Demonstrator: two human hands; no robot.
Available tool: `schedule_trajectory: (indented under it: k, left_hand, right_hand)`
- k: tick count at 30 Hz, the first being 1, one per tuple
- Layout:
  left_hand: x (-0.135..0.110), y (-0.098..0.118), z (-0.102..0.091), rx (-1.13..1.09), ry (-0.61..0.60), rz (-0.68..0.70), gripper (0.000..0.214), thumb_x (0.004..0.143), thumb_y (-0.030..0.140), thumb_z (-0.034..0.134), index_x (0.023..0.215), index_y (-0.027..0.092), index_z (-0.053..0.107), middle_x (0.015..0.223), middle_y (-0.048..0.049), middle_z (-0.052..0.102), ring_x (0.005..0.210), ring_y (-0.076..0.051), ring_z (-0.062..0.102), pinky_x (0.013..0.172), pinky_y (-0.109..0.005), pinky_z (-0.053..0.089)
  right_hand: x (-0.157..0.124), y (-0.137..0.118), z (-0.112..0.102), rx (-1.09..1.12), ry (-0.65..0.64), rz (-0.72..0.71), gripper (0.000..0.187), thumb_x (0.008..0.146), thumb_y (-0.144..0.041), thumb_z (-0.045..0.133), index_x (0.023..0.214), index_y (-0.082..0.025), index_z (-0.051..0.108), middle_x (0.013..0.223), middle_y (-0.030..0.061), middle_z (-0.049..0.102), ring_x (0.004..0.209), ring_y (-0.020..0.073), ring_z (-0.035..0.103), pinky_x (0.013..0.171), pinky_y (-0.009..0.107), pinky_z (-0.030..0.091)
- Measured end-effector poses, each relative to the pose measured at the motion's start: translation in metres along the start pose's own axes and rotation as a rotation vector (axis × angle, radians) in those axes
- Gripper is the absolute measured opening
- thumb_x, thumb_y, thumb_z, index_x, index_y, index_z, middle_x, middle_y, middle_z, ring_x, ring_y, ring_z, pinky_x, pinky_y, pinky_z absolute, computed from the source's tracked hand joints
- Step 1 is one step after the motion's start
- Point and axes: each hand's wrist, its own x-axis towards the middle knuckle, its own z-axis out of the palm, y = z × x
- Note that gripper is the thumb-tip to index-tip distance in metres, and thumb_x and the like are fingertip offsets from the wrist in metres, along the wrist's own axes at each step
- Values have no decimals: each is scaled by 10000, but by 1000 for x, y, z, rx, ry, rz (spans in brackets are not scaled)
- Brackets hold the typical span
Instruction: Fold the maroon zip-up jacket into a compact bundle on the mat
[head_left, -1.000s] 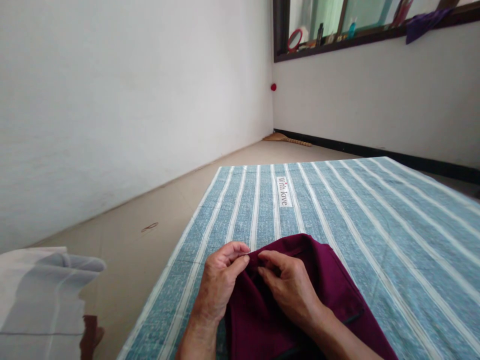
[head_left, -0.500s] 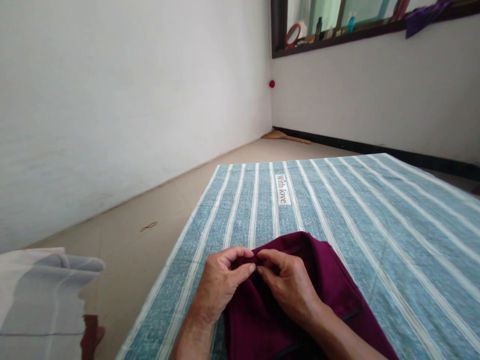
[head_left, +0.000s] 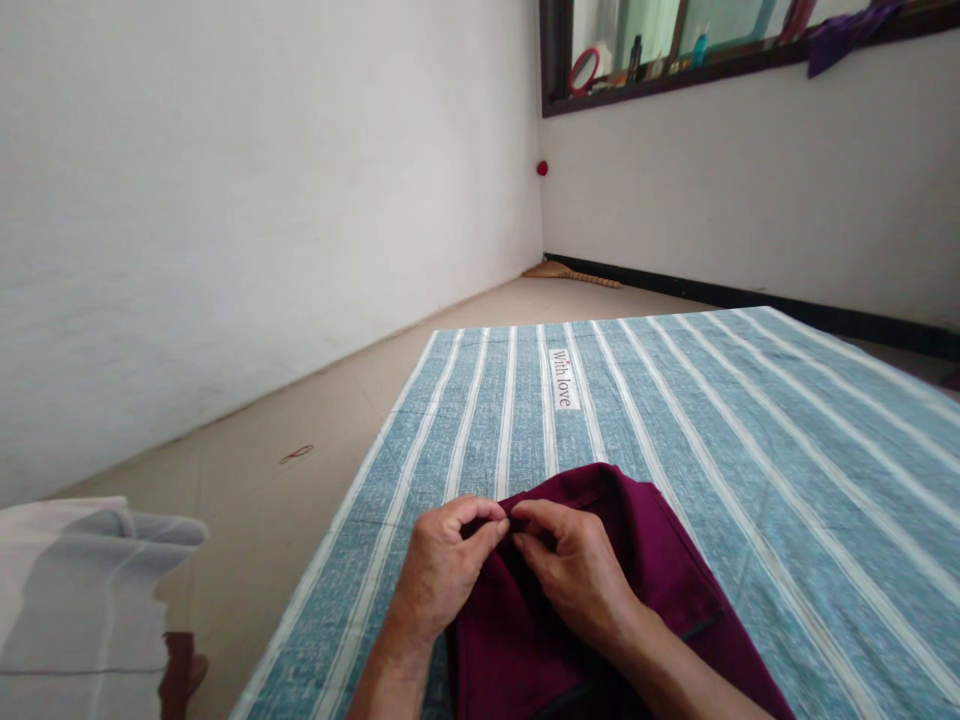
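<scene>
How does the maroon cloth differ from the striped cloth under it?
Colour: the maroon cloth is mostly plain; the striped cloth is blue-green and white. Pose: the maroon cloth is bunched, with the left hand and right hand at its far edge; the striped cloth lies spread out. Extent: the maroon cloth covers less of the view than the striped cloth. Both are fabric.

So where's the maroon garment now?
In the head view, the garment is low, right of centre, over the striped cloth below its label, with left hand and right hand on it.
</scene>
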Motion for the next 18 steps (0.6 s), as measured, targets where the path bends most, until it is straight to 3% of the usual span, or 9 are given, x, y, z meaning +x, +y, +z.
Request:
schedule_trajectory:
  k: [7,12,15,18]
  left_hand:
    - [0,-9,-1,-22,-11,-10,191,781,355,579,727,195,669,650,17,647,625,-150,571,610,-259,432]
    - [0,-17,-1,-282,33,-75,230,784,395,615,823,177,680,800,-31,708,762,-186,632,731,-295,479]
    - [3,-22,-5,-450,152,-101,247,769,392,644,840,156,664,879,-67,722,851,-210,649,824,-340,486]
    - [8,-28,-20,-614,385,-109,226,730,359,679,802,154,616,814,-56,718,839,-207,656,804,-357,509]
  right_hand:
    - [0,-2,0,-25,1,29,242,785,-70,551,946,-182,693,758,-6,673,681,119,597,661,213,435]
    - [-1,-1,0,-14,-6,21,205,795,-88,541,908,-182,685,786,2,680,707,127,606,674,221,442]
    - [-1,0,1,-16,7,17,212,795,-101,543,925,-185,688,801,8,683,722,134,611,680,229,448]
    - [-1,1,1,-25,20,13,220,793,-103,543,924,-190,697,777,6,678,710,137,612,671,235,452]
